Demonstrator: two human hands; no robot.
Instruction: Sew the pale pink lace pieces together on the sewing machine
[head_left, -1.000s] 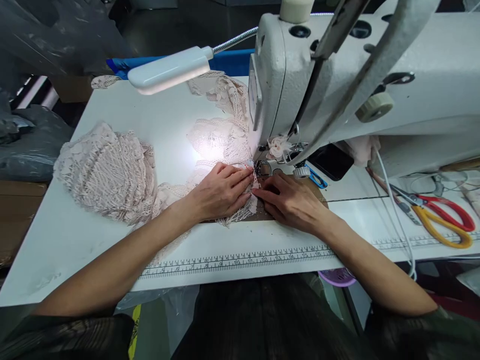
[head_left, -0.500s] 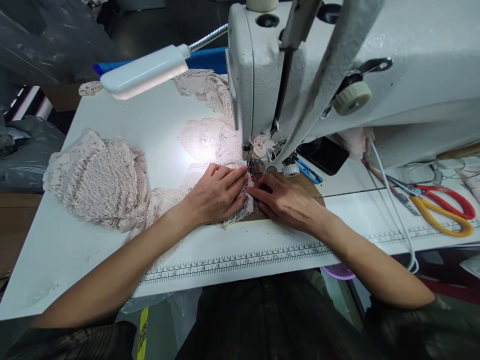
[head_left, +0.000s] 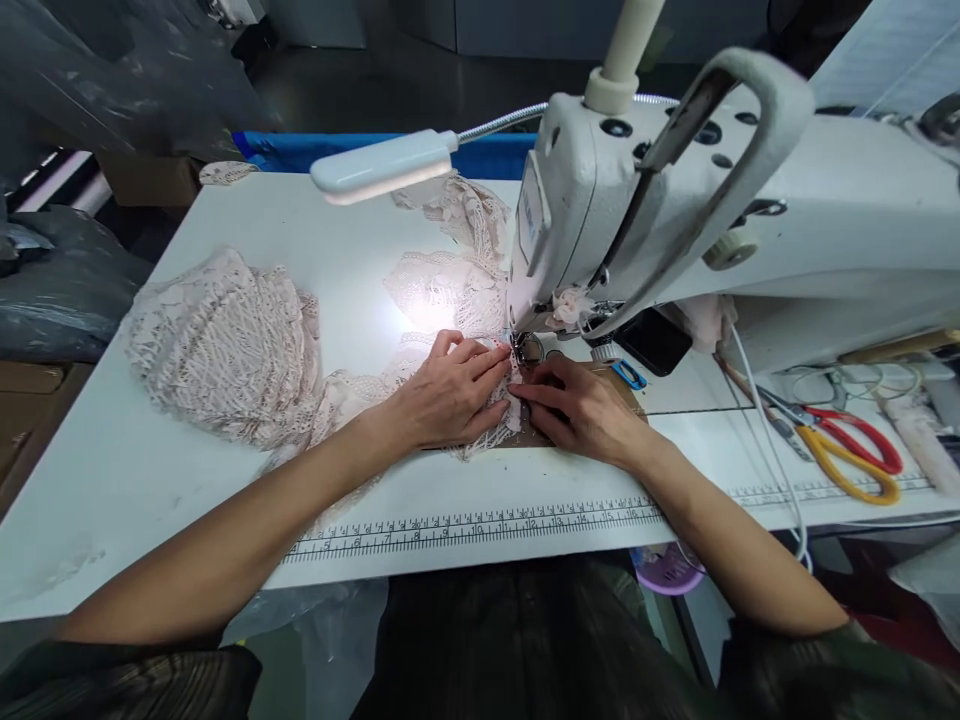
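Note:
Beside the needle area of a white sewing machine (head_left: 562,190), my left hand (head_left: 454,395) lies fairly flat on pale pink lace trim (head_left: 412,350), its fingers stretched toward the presser foot (head_left: 527,347). My right hand (head_left: 581,408) is just to the right, fingers bent and pinching the near edge of the same lace. What lies beneath the left fingers is hidden. The lace runs left to a large gathered heap (head_left: 225,350), and more of it trails behind the machine head.
A lit lamp (head_left: 382,165) hangs over the table. Right of my hands are a black phone (head_left: 652,342), blue thread snips (head_left: 628,374), and red-and-yellow-handled scissors (head_left: 847,465) beside a white cord (head_left: 772,440). A printed ruler (head_left: 480,530) follows the table's front edge.
The view has shifted, so more of the machine's top and the background shows. Both hands stay at the needle area on the lace, with hardly any change in their pose.

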